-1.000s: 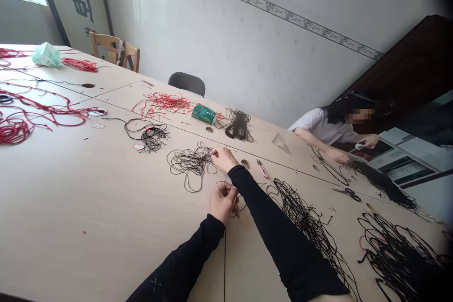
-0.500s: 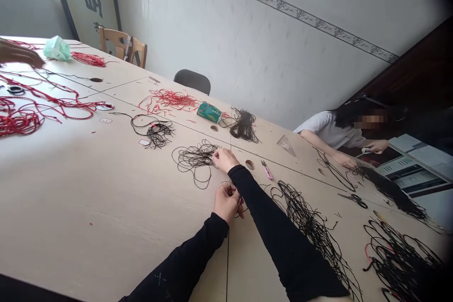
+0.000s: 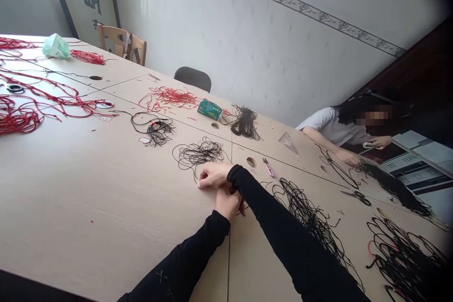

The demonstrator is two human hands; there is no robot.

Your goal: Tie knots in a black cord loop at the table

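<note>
My right hand (image 3: pixel 214 175) reaches across above my left hand, its fingers pinched on a strand that runs down from a loose tangle of thin black cord (image 3: pixel 203 152). Behind and partly under it, my left hand (image 3: pixel 228 204) is closed near the table; a bit of thin dark cord shows by its fingers, most of it hidden. Pink-handled thread snips (image 3: pixel 268 168) lie to the right of my hands. A long heap of black cords (image 3: pixel 307 214) stretches beside my right sleeve.
Black scissors (image 3: pixel 357 197) and another black cord pile (image 3: pixel 403 259) lie at right. A co-worker (image 3: pixel 325 122) sits beyond, one hand on cords. A green packet (image 3: pixel 209 109), red cord scraps (image 3: pixel 173 97) and a black bundle (image 3: pixel 244 122) lie farther back; red cords (image 3: pixel 17 115) lie left.
My right hand has moved from the black tangle toward me and slightly left, drawing a strand with it. My left hand stays almost in place. Another person's hand at far left has left the view.
</note>
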